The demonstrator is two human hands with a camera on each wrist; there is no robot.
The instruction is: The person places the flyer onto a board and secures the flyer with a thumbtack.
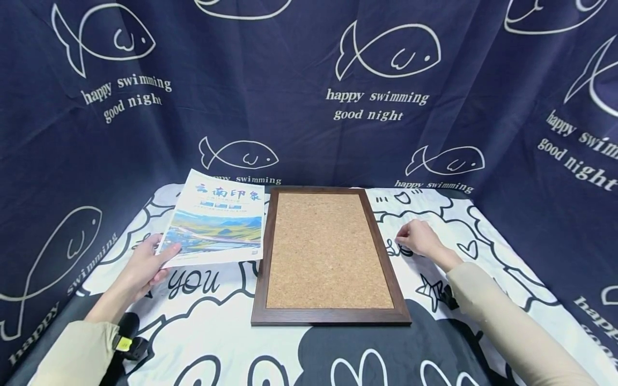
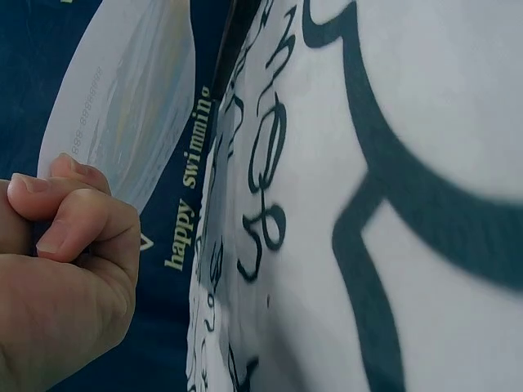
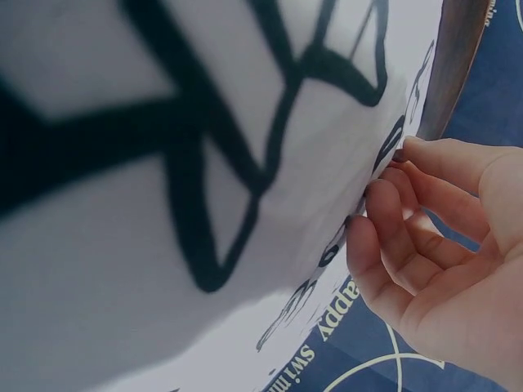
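My left hand grips the lower left edge of a poster, thumb over its front. The poster has blue Chinese characters above a landscape picture and is tilted up, its right edge overlapping the frame of a cork board. In the left wrist view, the poster appears side-on beyond curled fingers. On the far side of the board, my right hand is low over the cloth. Its thumb and fingers are bent together, pinching a small dark thing at the tips.
The cork board's dark brown wooden frame lies flat in the middle of the table. A white and dark grey patterned cloth covers the table. Behind and at both sides hangs a navy curtain with white fish and lettering.
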